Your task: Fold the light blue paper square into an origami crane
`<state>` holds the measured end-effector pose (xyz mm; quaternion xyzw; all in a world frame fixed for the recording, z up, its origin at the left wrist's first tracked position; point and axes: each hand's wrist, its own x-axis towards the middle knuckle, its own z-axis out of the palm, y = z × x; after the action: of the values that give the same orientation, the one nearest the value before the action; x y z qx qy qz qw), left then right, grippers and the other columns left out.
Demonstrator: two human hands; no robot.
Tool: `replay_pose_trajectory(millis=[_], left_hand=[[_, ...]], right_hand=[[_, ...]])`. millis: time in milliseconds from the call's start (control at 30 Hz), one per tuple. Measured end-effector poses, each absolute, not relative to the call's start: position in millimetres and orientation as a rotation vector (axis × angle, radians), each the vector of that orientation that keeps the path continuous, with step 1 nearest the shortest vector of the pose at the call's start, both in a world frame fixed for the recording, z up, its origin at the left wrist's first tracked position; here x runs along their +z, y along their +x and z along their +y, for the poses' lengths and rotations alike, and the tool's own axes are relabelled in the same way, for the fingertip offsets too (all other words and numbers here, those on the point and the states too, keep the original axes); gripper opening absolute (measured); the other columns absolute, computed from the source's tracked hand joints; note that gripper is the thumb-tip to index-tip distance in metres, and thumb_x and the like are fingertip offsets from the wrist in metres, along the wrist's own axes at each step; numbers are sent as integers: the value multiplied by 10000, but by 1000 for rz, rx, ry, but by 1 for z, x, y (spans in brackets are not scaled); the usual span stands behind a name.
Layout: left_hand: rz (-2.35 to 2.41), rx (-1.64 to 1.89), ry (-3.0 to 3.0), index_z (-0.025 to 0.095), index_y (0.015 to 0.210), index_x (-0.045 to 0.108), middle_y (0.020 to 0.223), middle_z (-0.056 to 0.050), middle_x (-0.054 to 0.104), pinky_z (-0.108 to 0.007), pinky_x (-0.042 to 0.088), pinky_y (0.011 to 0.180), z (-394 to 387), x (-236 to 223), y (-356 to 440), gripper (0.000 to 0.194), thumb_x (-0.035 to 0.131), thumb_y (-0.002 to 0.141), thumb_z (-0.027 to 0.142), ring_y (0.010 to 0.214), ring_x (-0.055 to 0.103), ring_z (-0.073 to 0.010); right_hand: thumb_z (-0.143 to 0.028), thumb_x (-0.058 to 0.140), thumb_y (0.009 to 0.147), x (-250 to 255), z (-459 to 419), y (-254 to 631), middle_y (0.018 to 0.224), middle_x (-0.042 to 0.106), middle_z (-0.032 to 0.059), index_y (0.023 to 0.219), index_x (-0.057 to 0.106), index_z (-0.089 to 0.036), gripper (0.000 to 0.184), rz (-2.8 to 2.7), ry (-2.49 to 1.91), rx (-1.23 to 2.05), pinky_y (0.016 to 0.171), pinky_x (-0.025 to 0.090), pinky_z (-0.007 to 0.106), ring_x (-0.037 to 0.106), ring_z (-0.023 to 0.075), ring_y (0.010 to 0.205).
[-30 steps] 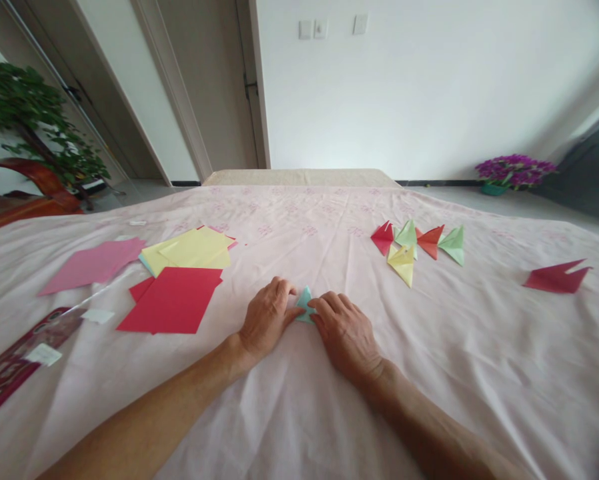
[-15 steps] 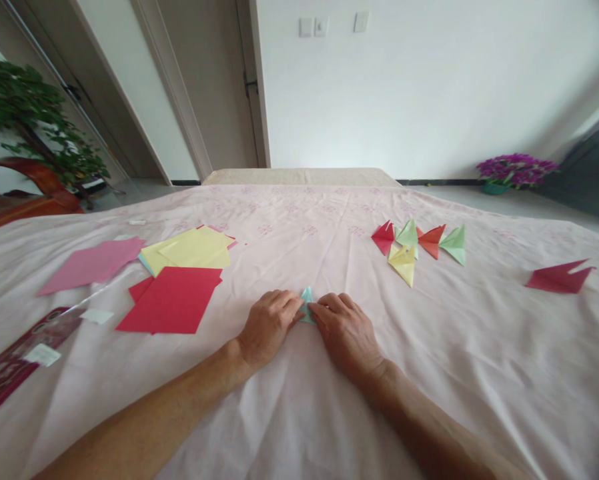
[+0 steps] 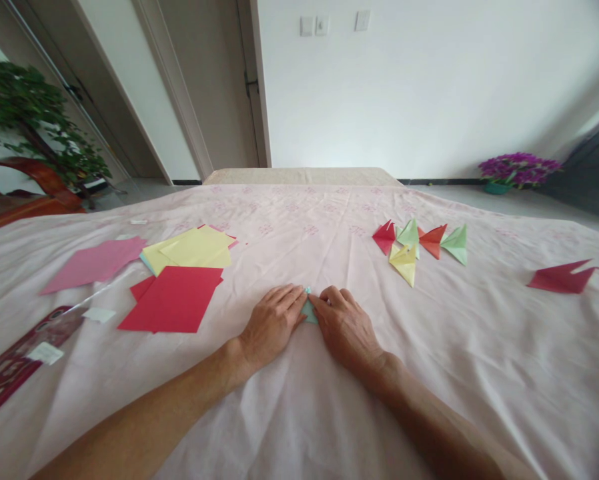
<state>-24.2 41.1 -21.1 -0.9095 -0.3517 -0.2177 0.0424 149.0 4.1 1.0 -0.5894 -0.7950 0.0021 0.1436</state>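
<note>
A small folded piece of light blue-green paper (image 3: 309, 312) lies on the cloth between my two hands, its pointed tip facing away from me. My left hand (image 3: 273, 319) grips it from the left, fingers close together and partly covering the tip and left edge. From the right, my right hand (image 3: 347, 327) has curled fingers, with the thumb and index finger pressing on the paper's right side. Much of the paper is hidden under the fingers.
Red sheets (image 3: 172, 300), yellow sheets (image 3: 194, 248) and pink sheets (image 3: 94, 263) lie left, near a dark red package (image 3: 14, 357). Several folded paper shapes, one of them yellow (image 3: 403, 265), sit right of centre. A folded red one (image 3: 562, 278) lies far right. Pinkish cloth (image 3: 289, 413) covers the table.
My left fingers have straightened and slid forward over the paper's tip. My right fingers have shifted slightly and curled more. Less of the tip shows, more of the lower part.
</note>
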Motion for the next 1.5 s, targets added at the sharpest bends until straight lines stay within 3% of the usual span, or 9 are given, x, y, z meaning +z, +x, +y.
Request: replay_pose_trajectory(millis=[200,367,667,800,1000,1133,1333,1500], left_hand=[[-1112,-530,-2741,177,1290,516,1321,-106,581,-451,407,1029,39,-18,-23,358,465,941,237,1233,517,-264],[-1118,-493,-2724,158,1267,532,1299,-108,598,-428,438,1011,36,-16,-21,342,483,936,228,1216,532,-261],[-808,-555,-2792,107,1253,546,1248,-152,628,-401,456,1035,28,-18,-26,363,387,929,73,1198,567,-225],[-769,-520,-2835,91,1239,556,1249,-153,629,-399,431,1062,16,-14,-31,334,433,936,158,1211,556,-244],[-851,-479,-2905,80,1313,487,1328,-166,568,-404,367,1105,0,-6,-37,482,516,911,344,1278,488,-264],[-880,-454,-2914,79,1343,450,1349,-167,550,-402,347,1109,-3,-6,-37,554,541,891,387,1285,478,-270],[-842,-399,-2906,82,1371,422,1409,-175,484,-446,284,1128,-7,-7,-40,585,540,892,397,1311,433,-303],[-830,-389,-2936,125,1379,423,1419,-136,481,-444,290,1121,-13,-3,-45,561,517,903,407,1299,441,-308]], right_hand=[[-204,413,965,7,12,154,938,584,45,1021,638,-251,237,-2265,-1707,112,704,413,244,533,160,841],[-108,436,916,9,12,157,1006,591,42,1179,579,-288,350,-2287,-1667,117,670,408,238,542,168,901],[-81,439,896,7,14,147,1009,559,66,1054,557,-252,261,-2430,-1759,-42,560,388,259,515,203,887],[-75,442,881,9,19,147,1028,561,69,1045,553,-241,258,-2461,-1769,-65,529,351,254,523,206,887],[-108,396,910,17,16,156,1004,566,41,1137,573,-279,335,-2400,-1730,70,591,369,255,546,171,838],[-86,419,893,16,-1,156,1075,572,44,1257,518,-327,447,-2462,-1597,37,635,394,260,522,189,924],[-137,468,906,13,-9,154,1097,576,74,1216,536,-265,342,-2570,-1626,-90,718,441,308,494,228,951],[-139,447,915,14,-2,151,1138,560,86,1301,467,-244,400,-2641,-1672,-152,724,453,330,491,246,968]])
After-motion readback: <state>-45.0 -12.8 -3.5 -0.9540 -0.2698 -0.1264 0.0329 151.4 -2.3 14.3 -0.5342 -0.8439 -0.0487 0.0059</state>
